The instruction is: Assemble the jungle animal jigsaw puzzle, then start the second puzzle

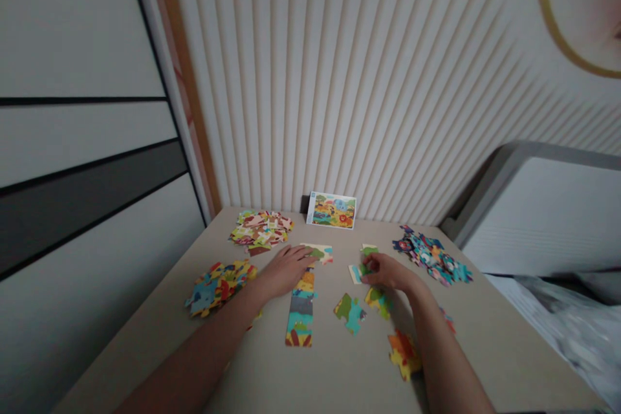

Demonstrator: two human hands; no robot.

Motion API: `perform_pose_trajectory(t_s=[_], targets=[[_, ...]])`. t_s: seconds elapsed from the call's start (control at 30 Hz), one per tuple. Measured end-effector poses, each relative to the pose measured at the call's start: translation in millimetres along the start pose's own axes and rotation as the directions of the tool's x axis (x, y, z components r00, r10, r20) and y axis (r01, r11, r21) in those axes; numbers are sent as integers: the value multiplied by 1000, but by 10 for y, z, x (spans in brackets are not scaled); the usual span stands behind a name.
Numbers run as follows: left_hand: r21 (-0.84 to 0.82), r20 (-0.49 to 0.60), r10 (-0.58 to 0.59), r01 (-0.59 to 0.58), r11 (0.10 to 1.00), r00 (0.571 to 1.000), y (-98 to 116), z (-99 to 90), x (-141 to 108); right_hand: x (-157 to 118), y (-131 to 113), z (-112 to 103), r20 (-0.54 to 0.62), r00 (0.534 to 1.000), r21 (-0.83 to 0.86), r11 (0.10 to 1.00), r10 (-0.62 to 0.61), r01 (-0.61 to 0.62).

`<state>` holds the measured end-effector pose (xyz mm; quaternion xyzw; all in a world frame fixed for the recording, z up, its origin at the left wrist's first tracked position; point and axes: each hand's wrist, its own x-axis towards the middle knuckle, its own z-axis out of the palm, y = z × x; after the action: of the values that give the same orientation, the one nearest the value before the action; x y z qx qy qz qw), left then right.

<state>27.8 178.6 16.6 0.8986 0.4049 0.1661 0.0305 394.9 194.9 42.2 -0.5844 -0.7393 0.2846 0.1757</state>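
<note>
Far left, a yellow-and-blue pile [213, 288] of loose pieces lies near the person, with a pink-and-green pile [262, 229] behind it, both unjoined. Now the left hand [287, 266]: fingers stretched out and lightly parted, laid over the top of the joined strip [301, 310], pinching nothing that I can see. That strip is the progress, one upright column with a top piece [321, 253] reaching right at its head. It looks like an early stretch of a border, with most of the picture left to build. Behind it stands the picture card [331, 210], animals on yellow ground.

Right of the strip, a green-and-turquoise piece [350, 312] lies loose. Then the right hand [388, 270] — thumb and forefinger drawn together, seemingly on a pale-edged piece [356, 273], though the grip is partly hidden. An orange-and-yellow piece [405, 352] waits nearer; a dark blue pile [431, 255] sits far right.

And the looks: glossy-bright card, knobbed edges, the strip running brown, turquoise, grey and orange — straight along its left side.
</note>
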Motion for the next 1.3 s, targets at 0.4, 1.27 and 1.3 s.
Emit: perform_pose_trajectory(t_s=[0.4, 1.27, 1.3], targets=[[-72, 29, -23, 25, 997, 999, -76, 31, -16, -4, 135, -37, -27, 995, -62, 994, 93, -94], [-57, 25, -4, 5, 998, 1000, -143, 98, -10, 153, 211, 22, -459, 874, 1, 984, 160, -179], [-58, 25, -2, 4, 998, 1000, -148, 104, -11, 157, 222, 23, -460, 874, 29, 987, 153, -158]])
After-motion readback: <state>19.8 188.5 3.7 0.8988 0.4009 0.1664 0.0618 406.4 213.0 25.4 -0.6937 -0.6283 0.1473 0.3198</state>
